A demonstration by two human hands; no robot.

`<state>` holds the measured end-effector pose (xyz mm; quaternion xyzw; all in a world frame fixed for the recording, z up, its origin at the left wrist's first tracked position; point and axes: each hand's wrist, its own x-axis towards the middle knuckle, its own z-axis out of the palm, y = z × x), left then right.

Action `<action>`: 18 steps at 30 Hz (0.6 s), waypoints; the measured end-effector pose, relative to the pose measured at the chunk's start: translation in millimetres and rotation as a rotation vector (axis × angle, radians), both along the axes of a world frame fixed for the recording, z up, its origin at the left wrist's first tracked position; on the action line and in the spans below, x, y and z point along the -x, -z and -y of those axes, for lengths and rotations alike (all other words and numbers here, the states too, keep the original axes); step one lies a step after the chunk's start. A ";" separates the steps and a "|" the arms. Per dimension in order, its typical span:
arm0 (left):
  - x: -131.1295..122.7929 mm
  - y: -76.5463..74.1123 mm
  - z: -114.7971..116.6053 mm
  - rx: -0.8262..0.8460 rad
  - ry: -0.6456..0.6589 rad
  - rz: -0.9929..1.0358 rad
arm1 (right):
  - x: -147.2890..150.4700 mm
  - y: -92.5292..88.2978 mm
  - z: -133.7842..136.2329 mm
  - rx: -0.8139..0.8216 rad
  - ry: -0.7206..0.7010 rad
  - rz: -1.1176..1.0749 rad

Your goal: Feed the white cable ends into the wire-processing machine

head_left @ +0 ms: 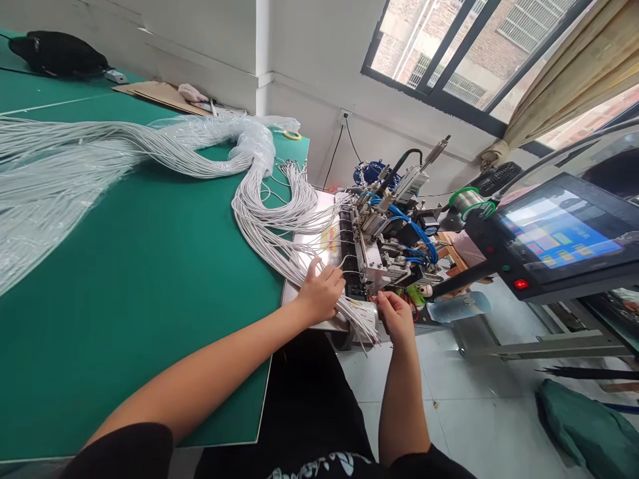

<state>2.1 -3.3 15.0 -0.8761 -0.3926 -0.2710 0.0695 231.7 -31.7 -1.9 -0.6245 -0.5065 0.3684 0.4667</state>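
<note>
A thick bundle of thin white cables (262,229) curves over the table's edge onto a white ledge beside a bench-top machine (384,233). My left hand (322,291) lies over the bundle by the machine's near end, its fingers curled on a white cable. Loose cable ends (367,326) with reddish tips fan out below that hand. Several single cables run into the machine's black slotted front rail (348,246). At the rail's near corner, my right hand (398,316) is closed in a pinch. What sits between its fingertips is too small to make out.
A green-topped table (170,279) fills the left, with plastic wrap (60,199) around more cables. Right of the machine are a wire spool (469,201) and a touch screen (559,229) on an arm. A clear bottle (459,307) lies below the screen.
</note>
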 end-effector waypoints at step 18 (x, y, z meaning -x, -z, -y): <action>3.9 10.4 -8.5 -0.231 0.233 0.104 | 20.8 -43.8 22.7 -0.207 -0.382 0.247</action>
